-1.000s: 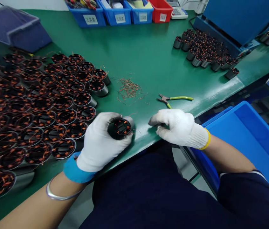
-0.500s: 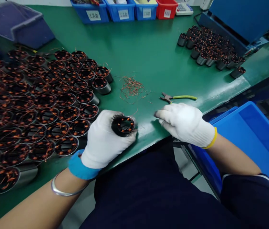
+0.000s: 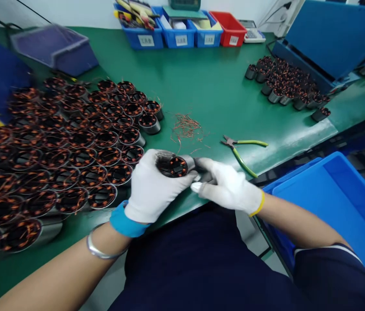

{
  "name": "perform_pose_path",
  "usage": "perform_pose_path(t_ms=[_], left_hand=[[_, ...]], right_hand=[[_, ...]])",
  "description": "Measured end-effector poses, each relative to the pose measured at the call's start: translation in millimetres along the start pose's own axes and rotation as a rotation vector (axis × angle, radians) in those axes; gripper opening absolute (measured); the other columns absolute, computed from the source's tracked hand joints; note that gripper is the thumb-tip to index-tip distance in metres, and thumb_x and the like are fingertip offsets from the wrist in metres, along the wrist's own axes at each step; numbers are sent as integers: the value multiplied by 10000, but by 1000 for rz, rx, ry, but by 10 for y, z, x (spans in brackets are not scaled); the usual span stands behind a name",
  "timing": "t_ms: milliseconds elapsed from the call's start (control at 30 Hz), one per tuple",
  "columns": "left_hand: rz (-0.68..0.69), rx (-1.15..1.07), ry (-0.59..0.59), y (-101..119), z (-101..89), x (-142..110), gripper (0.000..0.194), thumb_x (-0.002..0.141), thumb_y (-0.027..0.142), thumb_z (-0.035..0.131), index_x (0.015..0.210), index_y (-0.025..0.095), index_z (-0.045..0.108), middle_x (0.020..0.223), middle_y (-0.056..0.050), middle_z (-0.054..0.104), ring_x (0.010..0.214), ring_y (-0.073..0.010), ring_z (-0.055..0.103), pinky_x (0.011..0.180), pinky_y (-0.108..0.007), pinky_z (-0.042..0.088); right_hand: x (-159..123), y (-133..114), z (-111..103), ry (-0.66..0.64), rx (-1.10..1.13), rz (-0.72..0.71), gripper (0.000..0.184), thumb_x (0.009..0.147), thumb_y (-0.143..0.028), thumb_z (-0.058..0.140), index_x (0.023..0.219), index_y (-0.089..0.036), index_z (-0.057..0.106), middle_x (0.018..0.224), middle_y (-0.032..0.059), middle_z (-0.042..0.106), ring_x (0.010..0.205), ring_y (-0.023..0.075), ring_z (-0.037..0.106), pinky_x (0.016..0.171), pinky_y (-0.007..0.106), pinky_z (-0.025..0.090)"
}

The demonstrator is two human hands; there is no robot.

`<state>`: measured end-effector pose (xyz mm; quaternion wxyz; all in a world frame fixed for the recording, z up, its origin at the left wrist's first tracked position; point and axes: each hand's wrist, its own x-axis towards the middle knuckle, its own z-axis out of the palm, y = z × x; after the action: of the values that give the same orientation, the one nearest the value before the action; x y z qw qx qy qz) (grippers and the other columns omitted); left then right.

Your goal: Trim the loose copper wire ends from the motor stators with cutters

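Since half a second ago, the right hand (image 3: pixel 219 179) has moved left, away from the pliers (image 3: pixel 231 141) and up to the right end of a cylinder (image 3: pixel 178 166); both plier handles now show.

Nearest is the person's dark clothing (image 3: pixel 182 259). On the left forearm are a silver bangle (image 3: pixel 100 247) and a blue wristband (image 3: pixel 130 220). The left hand (image 3: pixel 156 181), in a white glove, grips the cylinder above the bench edge, fingers curled around its far side, thumb along the near side. Copper windings show in its open end. The right hand's gloved thumb and forefinger are bent toward each other there; whether they pinch anything, I cannot tell.

To the left, many similar cylinders (image 3: pixel 83 156) stand in close rows, loose wires across their tops. Right of the hands, below the bench (image 3: pixel 208 77), is a blue crate (image 3: pixel 331 203). Just beyond the hands lie the pliers, handles spread, and copper clippings (image 3: pixel 187 125). Farther off are more cylinders (image 3: pixel 287 84) at right, then blue bins (image 3: pixel 145 39), a red bin (image 3: pixel 233 32) and a calculator (image 3: pixel 252 32).
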<state>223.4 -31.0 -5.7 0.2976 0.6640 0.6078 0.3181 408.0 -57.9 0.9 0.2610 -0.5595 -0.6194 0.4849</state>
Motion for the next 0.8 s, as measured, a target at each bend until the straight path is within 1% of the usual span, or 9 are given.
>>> perform_pose_path(t_ms=[100,200,267,333,433,500,600,667,800], left_hand=[[50,81,5,38,-2,16,432,594,505,768,817,210,544,750,-24,674,687,-218,649,622,-369,542],[99,73,-125,62,-64,-3,576,502,539,817,907,193,599,838,-61,700,716,-248,660,618,-390,552],[69,-77,-251,76,-100,-27,668,501,528,827,1035,176,634,948,-91,722,780,-270,680,649,-399,572],[10,-263,-286,91,-110,-43,568,612,521,770,1044,164,674,967,-95,738,814,-270,690,678,-393,583],[-29,-423,-305,106,-97,-13,329,710,479,715,811,165,723,791,-67,740,713,-223,678,630,-335,568],[-77,-477,-357,100,-101,62,285,711,452,730,723,168,710,612,-31,669,526,-155,596,481,-274,496],[-186,-633,-227,52,-141,218,284,747,464,708,726,182,677,510,19,536,382,-82,427,351,-220,324],[-200,-701,-177,3,-172,282,348,774,527,660,751,180,675,567,-5,558,413,-88,447,360,-223,320],[-100,-518,-484,-22,-167,186,367,659,470,765,858,166,721,749,-49,664,615,-163,591,529,-281,471]], right_hand=[[98,56,288,75,416,3,594,783,-325,632,1325,-149,467,1091,85,661,854,147,628,797,290,518],[158,88,267,67,587,100,636,722,-267,662,1319,-144,480,1096,82,654,773,125,614,759,280,523],[141,85,164,33,606,125,597,692,-254,679,1262,-146,538,1039,64,662,708,106,589,700,264,511],[105,74,82,-17,615,121,536,648,-232,703,1164,-132,599,933,37,663,667,89,561,650,240,485],[62,79,47,-132,591,135,487,599,-183,732,1071,-108,639,802,1,649,636,76,545,616,215,458],[45,106,54,-219,582,143,509,591,-167,753,1083,-102,641,822,11,672,665,88,582,648,222,474],[34,154,56,-312,615,135,583,574,-159,783,1134,-96,634,905,47,706,750,126,642,712,252,503],[37,167,46,-323,626,130,612,568,-157,787,1155,-87,630,914,57,711,769,137,652,721,258,507],[70,143,28,-315,561,103,519,570,-163,771,1071,-85,656,836,30,695,693,105,612,672,239,489]])
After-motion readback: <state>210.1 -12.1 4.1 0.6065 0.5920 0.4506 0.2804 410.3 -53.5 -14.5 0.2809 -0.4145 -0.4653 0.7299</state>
